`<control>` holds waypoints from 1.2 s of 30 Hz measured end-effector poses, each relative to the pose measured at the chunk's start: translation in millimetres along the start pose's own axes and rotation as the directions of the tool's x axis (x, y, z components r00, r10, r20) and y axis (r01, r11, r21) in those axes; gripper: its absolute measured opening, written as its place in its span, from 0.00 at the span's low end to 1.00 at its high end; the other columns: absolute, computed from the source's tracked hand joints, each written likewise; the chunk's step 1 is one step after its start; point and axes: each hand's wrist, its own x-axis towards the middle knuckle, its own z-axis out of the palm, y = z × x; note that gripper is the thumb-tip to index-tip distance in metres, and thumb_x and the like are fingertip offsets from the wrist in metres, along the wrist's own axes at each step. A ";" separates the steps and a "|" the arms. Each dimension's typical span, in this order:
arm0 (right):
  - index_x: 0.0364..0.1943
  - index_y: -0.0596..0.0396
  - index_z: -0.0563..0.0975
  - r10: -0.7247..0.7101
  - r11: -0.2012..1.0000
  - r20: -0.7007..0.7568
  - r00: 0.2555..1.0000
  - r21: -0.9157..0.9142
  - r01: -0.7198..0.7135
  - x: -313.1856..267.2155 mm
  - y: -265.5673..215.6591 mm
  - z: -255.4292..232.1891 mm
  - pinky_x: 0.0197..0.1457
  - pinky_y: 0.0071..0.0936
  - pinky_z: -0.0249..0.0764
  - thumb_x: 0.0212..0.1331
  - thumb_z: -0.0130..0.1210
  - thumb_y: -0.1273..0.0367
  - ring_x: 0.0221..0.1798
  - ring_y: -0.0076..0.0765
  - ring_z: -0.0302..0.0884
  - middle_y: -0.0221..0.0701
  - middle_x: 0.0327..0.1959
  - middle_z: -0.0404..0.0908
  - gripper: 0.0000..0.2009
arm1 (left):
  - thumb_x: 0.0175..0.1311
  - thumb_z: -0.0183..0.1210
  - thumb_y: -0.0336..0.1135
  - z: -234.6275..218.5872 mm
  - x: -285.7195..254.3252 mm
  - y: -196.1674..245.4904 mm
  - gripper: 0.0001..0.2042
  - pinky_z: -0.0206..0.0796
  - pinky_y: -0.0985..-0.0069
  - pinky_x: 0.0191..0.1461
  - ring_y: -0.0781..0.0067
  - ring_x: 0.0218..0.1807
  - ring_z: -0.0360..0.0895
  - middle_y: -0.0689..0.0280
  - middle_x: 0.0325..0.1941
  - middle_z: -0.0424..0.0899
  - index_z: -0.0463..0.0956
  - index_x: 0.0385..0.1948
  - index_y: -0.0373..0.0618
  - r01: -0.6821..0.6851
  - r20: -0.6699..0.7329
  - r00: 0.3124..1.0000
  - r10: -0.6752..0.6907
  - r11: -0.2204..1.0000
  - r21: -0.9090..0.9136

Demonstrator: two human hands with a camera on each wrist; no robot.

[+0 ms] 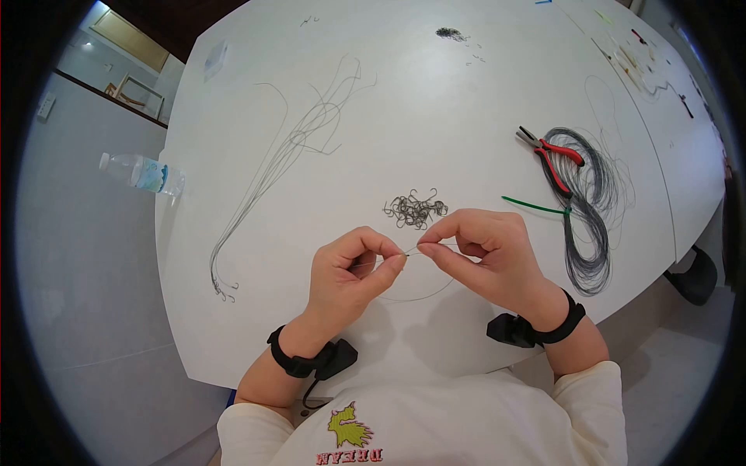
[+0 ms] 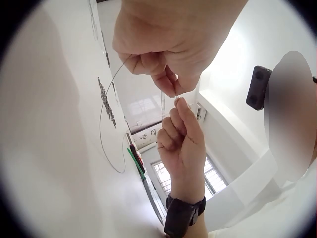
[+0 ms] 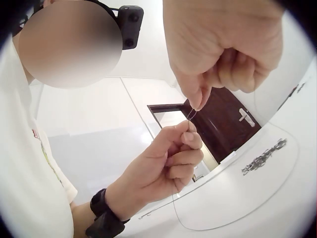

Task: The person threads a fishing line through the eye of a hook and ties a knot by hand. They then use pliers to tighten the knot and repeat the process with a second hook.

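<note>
Over the near part of the table, my left hand pinches a small fish hook between thumb and forefinger; mostly hidden, it shows as a dark bit at the fingertips. A thin fishing line hangs in a wide loop below the hands. My right hand pinches the line close beside the left fingertips. In the right wrist view a narrow loop spans the short gap between the two hands' fingertips. Just beyond the hands lies a pile of dark fish hooks.
Long lines with hooks tied at their near ends lie at the left, near a water bottle. Red-handled pliers rest on a grey line bundle bound by a green tie. Small dark pieces lie at the far side.
</note>
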 end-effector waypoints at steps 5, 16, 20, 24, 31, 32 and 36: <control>0.31 0.52 0.84 -0.015 0.999 0.009 1.000 -0.030 0.016 0.5 0.1 -1.0 0.22 0.21 0.60 0.53 0.64 0.72 0.18 0.23 0.66 0.27 0.21 0.80 0.02 | 0.64 0.61 0.21 0.1 0.0 0.1 0.03 0.60 0.90 0.34 0.91 0.30 0.69 0.73 0.32 0.77 0.77 0.35 0.39 0.006 0.002 1.000 -0.006 1.000 0.008; 0.30 0.52 0.84 0.007 0.998 0.069 0.998 -0.060 -0.003 1.1 -1.3 -6.9 0.21 0.21 0.58 0.53 0.65 0.71 0.17 0.24 0.63 0.26 0.18 0.77 0.02 | 0.63 0.61 0.21 1.1 0.0 3.7 0.03 0.56 0.90 0.31 0.93 0.28 0.65 0.75 0.30 0.77 0.78 0.34 0.39 0.017 0.025 1.000 -0.018 1.000 0.021; 0.29 0.52 0.83 0.030 0.999 0.092 0.995 -0.035 -0.027 1.7 -1.9 -8.6 0.21 0.22 0.58 0.54 0.65 0.70 0.17 0.24 0.62 0.26 0.17 0.76 0.02 | 0.63 0.62 0.21 1.3 0.1 3.6 0.03 0.55 0.90 0.31 0.93 0.27 0.65 0.75 0.30 0.77 0.78 0.34 0.39 0.030 0.033 0.999 -0.031 0.999 0.009; 0.29 0.52 0.83 0.042 0.999 0.118 0.992 -0.040 -0.037 2.1 -0.6 -9.2 0.21 0.23 0.56 0.54 0.65 0.69 0.16 0.25 0.60 0.27 0.15 0.72 0.03 | 0.63 0.62 0.21 0.9 0.0 3.6 0.03 0.55 0.90 0.31 0.93 0.27 0.65 0.75 0.30 0.77 0.78 0.34 0.39 0.031 0.039 0.999 -0.032 0.999 0.013; 0.30 0.52 0.83 0.059 0.998 0.143 0.988 -0.019 -0.057 2.1 2.3 -7.6 0.21 0.24 0.56 0.54 0.65 0.69 0.16 0.26 0.58 0.28 0.14 0.69 0.03 | 0.63 0.61 0.21 0.5 0.1 2.1 0.03 0.59 0.90 0.33 0.91 0.29 0.69 0.73 0.32 0.78 0.77 0.34 0.40 0.012 0.044 0.999 -0.014 1.000 0.028; 0.30 0.52 0.83 0.059 0.998 0.143 0.988 -0.019 -0.057 2.3 2.9 -7.1 0.21 0.24 0.56 0.54 0.65 0.69 0.16 0.26 0.58 0.28 0.14 0.69 0.03 | 0.63 0.60 0.21 0.5 0.0 2.2 0.03 0.60 0.90 0.33 0.90 0.30 0.70 0.73 0.32 0.78 0.77 0.33 0.40 0.013 0.042 0.999 -0.014 0.999 0.029; 0.31 0.53 0.83 0.094 0.995 0.170 0.981 0.013 -0.098 3.2 2.3 -7.6 0.22 0.24 0.57 0.55 0.64 0.69 0.17 0.26 0.60 0.29 0.15 0.71 0.04 | 0.64 0.59 0.21 -0.1 -0.4 0.6 0.03 0.62 0.89 0.35 0.89 0.31 0.71 0.72 0.32 0.78 0.76 0.34 0.40 0.019 0.042 0.999 -0.020 0.999 0.033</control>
